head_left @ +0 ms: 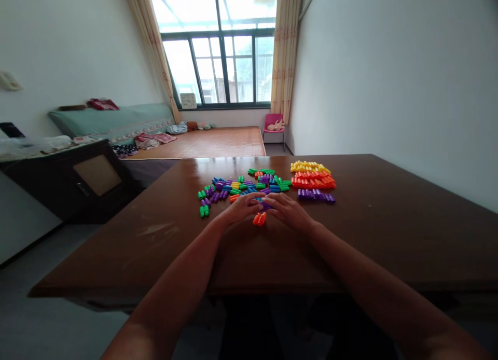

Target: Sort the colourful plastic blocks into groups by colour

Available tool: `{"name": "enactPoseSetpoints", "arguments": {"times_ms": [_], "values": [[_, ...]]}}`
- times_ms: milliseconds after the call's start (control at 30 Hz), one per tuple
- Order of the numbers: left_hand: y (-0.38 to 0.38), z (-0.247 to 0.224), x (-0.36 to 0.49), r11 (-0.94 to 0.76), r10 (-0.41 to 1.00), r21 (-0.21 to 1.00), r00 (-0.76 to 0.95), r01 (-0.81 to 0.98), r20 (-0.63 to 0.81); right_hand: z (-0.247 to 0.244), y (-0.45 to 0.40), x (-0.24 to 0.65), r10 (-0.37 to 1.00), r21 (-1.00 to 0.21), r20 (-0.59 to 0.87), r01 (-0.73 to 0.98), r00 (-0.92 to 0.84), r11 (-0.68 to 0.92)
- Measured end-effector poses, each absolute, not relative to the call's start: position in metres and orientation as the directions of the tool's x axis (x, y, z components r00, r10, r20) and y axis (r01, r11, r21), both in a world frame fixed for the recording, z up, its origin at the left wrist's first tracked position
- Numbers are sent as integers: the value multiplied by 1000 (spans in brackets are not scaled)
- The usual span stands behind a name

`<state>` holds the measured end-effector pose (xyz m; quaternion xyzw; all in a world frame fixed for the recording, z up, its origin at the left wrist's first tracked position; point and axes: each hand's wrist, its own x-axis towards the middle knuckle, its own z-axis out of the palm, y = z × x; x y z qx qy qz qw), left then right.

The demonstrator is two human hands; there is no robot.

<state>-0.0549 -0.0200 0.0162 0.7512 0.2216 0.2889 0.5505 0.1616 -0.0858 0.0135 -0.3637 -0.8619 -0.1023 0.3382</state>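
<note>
My left hand and my right hand meet at the near side of a loose pile of small plastic pieces. The fingertips of both hands nearly touch, bent around a purple plastic piece between them; the fingers partly hide it. Just in front of the hands, an orange piece lies on the brown table. Green, blue, purple and a few yellow and orange pieces make up the pile.
Right of the pile lie rows of yellow pieces, orange pieces and purple pieces. The brown table has its near edge close to me. Beyond are a bed, a pink chair and a dark cabinet.
</note>
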Motion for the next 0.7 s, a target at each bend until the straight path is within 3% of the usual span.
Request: {"name": "enactPoseSetpoints", "arguments": {"times_ms": [167,233,300,367,467,567,700], "values": [[-18,11,-55,-276,672,961,717,13,183,13,-86,154,560,-60,634,688,-534,724],[-18,12,-55,-330,680,943,703,41,208,16,-81,167,604,-96,649,738,-462,668],[-20,17,-56,-425,700,900,667,101,256,19,-75,196,676,-212,700,837,-230,504],[-24,24,-57,-512,710,841,638,177,298,18,-70,240,707,-415,695,876,130,247],[-28,30,-58,-558,704,795,643,237,302,7,-66,310,719,-625,484,772,500,-116],[-28,28,-58,-568,693,782,661,255,288,-5,-66,352,729,-639,281,689,624,-343],[-25,25,-58,-593,673,756,686,278,275,-11,-64,354,777,-592,150,685,612,-425]]}}
